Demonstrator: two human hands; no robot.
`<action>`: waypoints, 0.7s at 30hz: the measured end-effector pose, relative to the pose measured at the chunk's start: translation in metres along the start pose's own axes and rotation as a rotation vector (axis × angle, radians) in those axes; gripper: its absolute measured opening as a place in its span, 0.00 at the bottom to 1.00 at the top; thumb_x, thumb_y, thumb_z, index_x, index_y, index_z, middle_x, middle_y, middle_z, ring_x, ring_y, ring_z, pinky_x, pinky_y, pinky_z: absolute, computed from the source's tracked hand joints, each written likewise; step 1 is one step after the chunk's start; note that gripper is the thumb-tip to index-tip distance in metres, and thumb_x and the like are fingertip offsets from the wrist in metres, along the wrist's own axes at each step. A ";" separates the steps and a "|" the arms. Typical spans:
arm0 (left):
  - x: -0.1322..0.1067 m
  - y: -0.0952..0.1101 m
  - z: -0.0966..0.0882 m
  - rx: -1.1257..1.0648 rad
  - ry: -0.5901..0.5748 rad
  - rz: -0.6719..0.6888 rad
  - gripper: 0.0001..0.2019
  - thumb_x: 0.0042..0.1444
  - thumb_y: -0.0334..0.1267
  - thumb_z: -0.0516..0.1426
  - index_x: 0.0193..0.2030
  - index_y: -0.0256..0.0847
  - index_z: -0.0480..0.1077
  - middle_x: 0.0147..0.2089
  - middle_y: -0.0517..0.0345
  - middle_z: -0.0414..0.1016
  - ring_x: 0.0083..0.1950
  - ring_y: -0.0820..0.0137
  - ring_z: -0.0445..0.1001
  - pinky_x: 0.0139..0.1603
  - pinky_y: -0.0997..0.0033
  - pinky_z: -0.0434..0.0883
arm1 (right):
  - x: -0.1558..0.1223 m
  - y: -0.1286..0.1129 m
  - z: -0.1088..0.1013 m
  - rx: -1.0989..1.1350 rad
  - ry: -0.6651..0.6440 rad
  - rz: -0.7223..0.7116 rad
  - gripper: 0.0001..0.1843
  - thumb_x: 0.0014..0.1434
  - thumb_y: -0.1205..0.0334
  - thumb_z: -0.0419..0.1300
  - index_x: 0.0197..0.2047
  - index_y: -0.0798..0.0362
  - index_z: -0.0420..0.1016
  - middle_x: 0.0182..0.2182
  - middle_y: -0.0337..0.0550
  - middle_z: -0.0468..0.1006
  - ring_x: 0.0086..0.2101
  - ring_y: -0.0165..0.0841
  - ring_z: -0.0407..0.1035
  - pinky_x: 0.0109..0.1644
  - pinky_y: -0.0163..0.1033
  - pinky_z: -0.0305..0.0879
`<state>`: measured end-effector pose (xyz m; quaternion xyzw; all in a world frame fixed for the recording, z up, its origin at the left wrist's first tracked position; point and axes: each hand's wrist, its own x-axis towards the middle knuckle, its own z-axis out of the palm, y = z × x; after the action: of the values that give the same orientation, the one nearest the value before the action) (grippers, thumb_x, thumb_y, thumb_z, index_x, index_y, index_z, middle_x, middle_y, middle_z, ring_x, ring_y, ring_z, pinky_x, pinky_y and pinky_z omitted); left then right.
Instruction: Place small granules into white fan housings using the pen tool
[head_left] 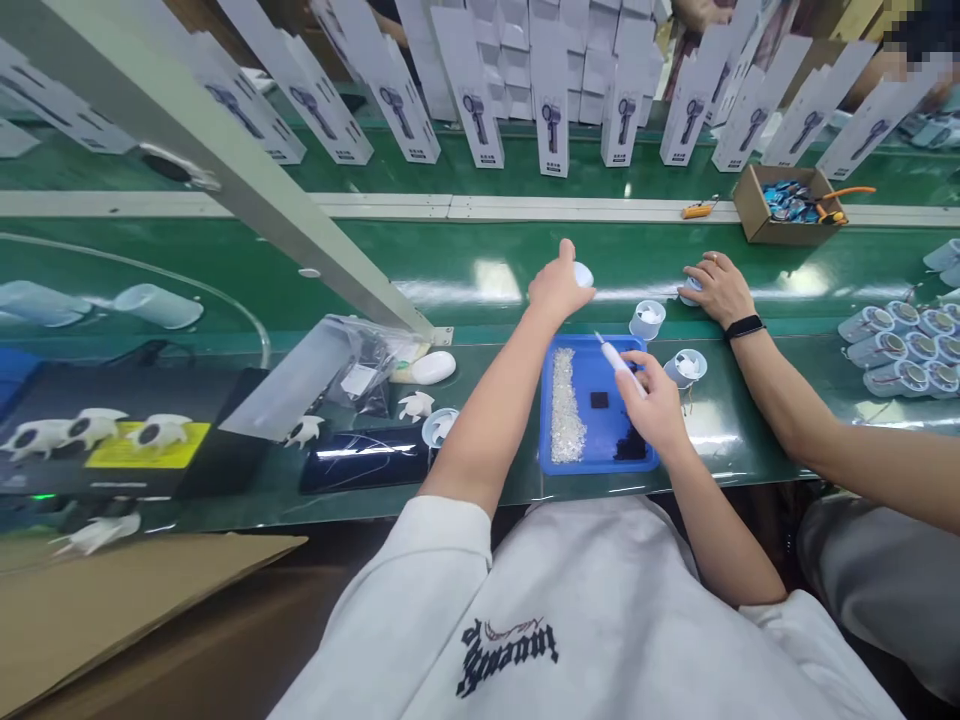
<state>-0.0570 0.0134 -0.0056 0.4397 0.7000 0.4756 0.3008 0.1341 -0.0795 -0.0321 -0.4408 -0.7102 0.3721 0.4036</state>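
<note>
My left hand (559, 285) reaches over the green bench, its fingers closed round a white rounded part (583, 274) that it mostly hides. In my right hand (654, 405) is a white pen-shaped tool (621, 365) with a thin metal tip, pointing up and left. That hand is above the right side of a blue tray (600, 466). Clear-white small pieces (566, 410) fill the tray's left side; a dark square (599, 400) and small black pieces (631, 443) lie farther right. Two white cups, one behind the tray (647, 318) and one beside it (685, 367), contain white parts.
A co-worker's hand (720, 285) rests on another cup at the right. Open printed boxes (553, 130) stand in a row at the back. A cardboard box (787, 231) holds blue packets. Grouped cylinders (877, 350) stand far right; a slanted metal post (300, 200) crosses the left.
</note>
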 end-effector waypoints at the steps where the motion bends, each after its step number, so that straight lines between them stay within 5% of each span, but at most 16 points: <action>1: 0.009 -0.003 0.001 0.122 0.006 -0.018 0.29 0.32 0.18 0.65 0.43 0.41 0.64 0.50 0.43 0.67 0.64 0.40 0.58 0.64 0.41 0.53 | -0.002 0.003 0.002 0.029 0.012 -0.021 0.05 0.59 0.60 0.61 0.39 0.49 0.72 0.16 0.27 0.58 0.17 0.21 0.56 0.22 0.30 0.54; 5: 0.019 -0.005 0.006 0.207 0.051 -0.005 0.30 0.36 0.18 0.61 0.49 0.41 0.66 0.59 0.37 0.59 0.65 0.39 0.54 0.63 0.41 0.52 | -0.006 0.014 0.011 0.189 0.038 -0.114 0.07 0.58 0.55 0.63 0.34 0.45 0.68 0.22 0.29 0.68 0.20 0.23 0.65 0.22 0.30 0.63; 9: -0.005 0.001 -0.009 0.100 0.204 0.109 0.25 0.43 0.27 0.62 0.50 0.42 0.66 0.53 0.44 0.63 0.60 0.50 0.61 0.65 0.51 0.54 | -0.010 0.025 0.012 0.320 -0.038 -0.137 0.08 0.63 0.51 0.56 0.36 0.44 0.65 0.25 0.30 0.72 0.21 0.23 0.71 0.23 0.30 0.66; 13: -0.062 0.001 -0.049 0.167 0.205 0.124 0.08 0.51 0.36 0.59 0.39 0.41 0.68 0.43 0.49 0.67 0.51 0.58 0.67 0.60 0.56 0.60 | -0.016 0.024 0.008 0.288 -0.183 -0.010 0.11 0.63 0.49 0.56 0.37 0.48 0.64 0.25 0.34 0.73 0.23 0.27 0.73 0.26 0.33 0.69; 18: -0.142 -0.016 -0.103 0.429 0.182 -0.106 0.11 0.51 0.46 0.58 0.39 0.43 0.69 0.47 0.47 0.68 0.57 0.50 0.62 0.62 0.48 0.59 | -0.016 0.020 0.007 0.210 -0.280 -0.021 0.13 0.61 0.49 0.57 0.36 0.50 0.64 0.26 0.36 0.73 0.23 0.29 0.70 0.27 0.36 0.68; 21: -0.176 -0.035 -0.120 0.654 0.161 -0.301 0.13 0.50 0.48 0.56 0.37 0.42 0.67 0.44 0.44 0.67 0.55 0.45 0.63 0.60 0.43 0.60 | -0.015 0.021 0.008 0.189 -0.295 -0.041 0.11 0.61 0.51 0.56 0.36 0.50 0.64 0.27 0.37 0.74 0.24 0.30 0.70 0.28 0.37 0.67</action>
<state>-0.0933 -0.1994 0.0069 0.3660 0.8933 0.2102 0.1546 0.1384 -0.0880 -0.0576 -0.3267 -0.7324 0.4896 0.3422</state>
